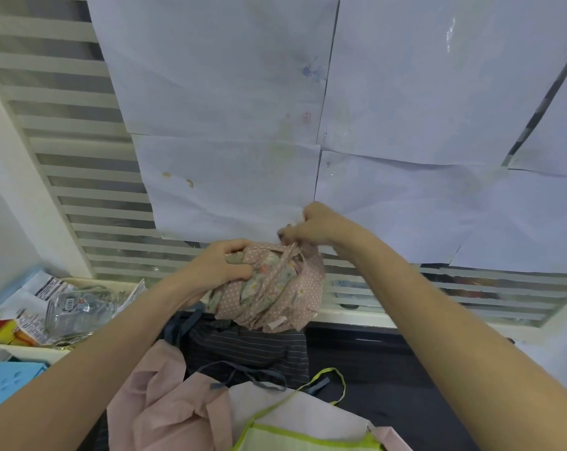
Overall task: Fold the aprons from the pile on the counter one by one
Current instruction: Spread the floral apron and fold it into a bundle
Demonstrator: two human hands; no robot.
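Your left hand (225, 265) is gripping the bundled polka-dot apron (272, 288), held above the apron pile (236, 369); your right hand (311, 226), at its 1 o'clock, is pinching the tie straps (285, 258), which run toward 7 o'clock.

**Papered window above a dark counter**

We face a window with white horizontal blinds (80, 177), largely covered by taped white paper sheets (230, 92), some stained. Below the blinds we see a pale sill (350, 315), then a dark counter (366, 356). Left of the blinds stands a white wall (12, 196). Soft, even light comes through the paper.
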